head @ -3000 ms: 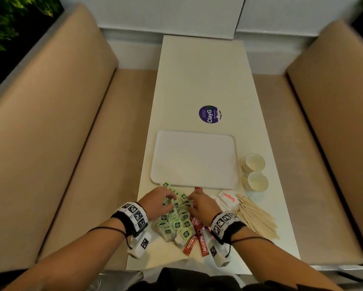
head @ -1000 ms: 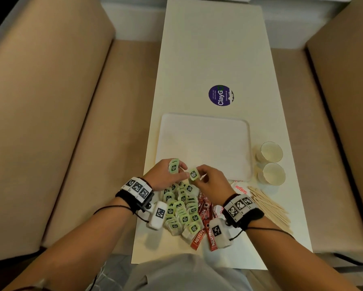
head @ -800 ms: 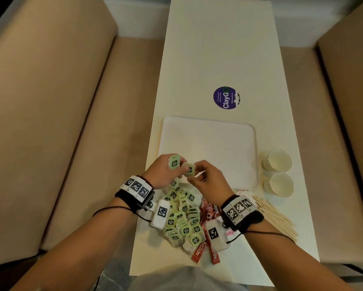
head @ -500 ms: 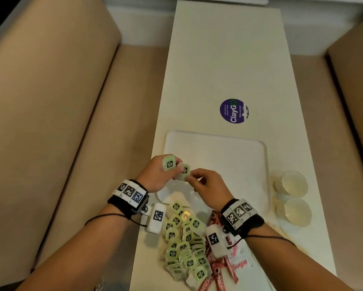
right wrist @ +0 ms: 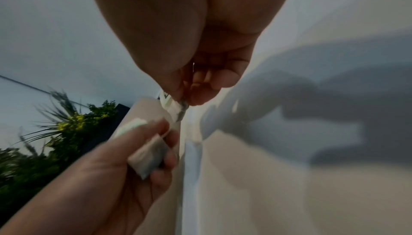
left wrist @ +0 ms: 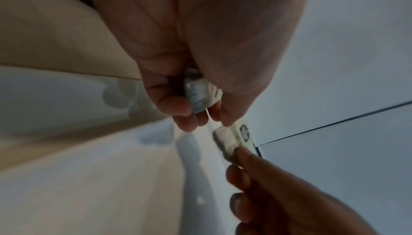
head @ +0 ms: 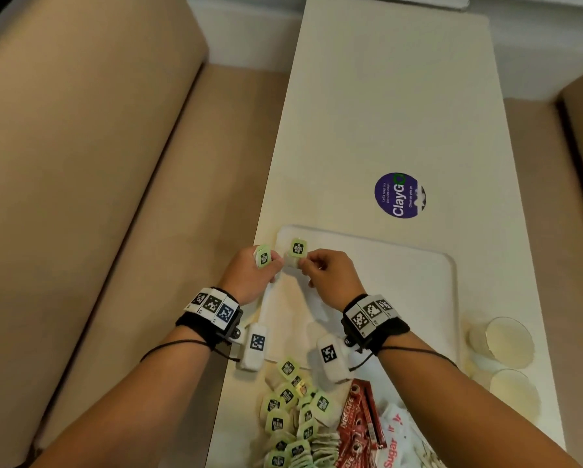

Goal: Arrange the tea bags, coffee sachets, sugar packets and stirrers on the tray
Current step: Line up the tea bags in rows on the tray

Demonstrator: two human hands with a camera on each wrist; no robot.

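My left hand (head: pixel 249 275) grips a tea bag with a green tag (head: pixel 262 257) over the far left corner of the white tray (head: pixel 401 285). My right hand (head: pixel 327 275) pinches a second tea bag (head: pixel 297 248) just beside it, above the same corner. In the left wrist view the left fingers (left wrist: pixel 176 104) curl round a tea bag (left wrist: pixel 198 97), and the right hand's tea bag (left wrist: pixel 231 138) hangs close by. The right wrist view shows the right fingertips (right wrist: pixel 196 97) pinching a tea bag (right wrist: pixel 178 110). A pile of green tea bags (head: pixel 293 423), red coffee sachets (head: pixel 357 423) and sugar packets (head: pixel 398 440) lies near the front edge.
Two paper cups (head: pixel 506 342) lie on their sides right of the tray. A purple round sticker (head: pixel 400 195) sits on the white table (head: pixel 384 96) beyond the tray. Beige benches (head: pixel 80 163) flank the table on both sides.
Both hands lifted a tea bag each from the pile and carried them forward, from the tray's near edge to its far left corner. The camera view shifted nearer.
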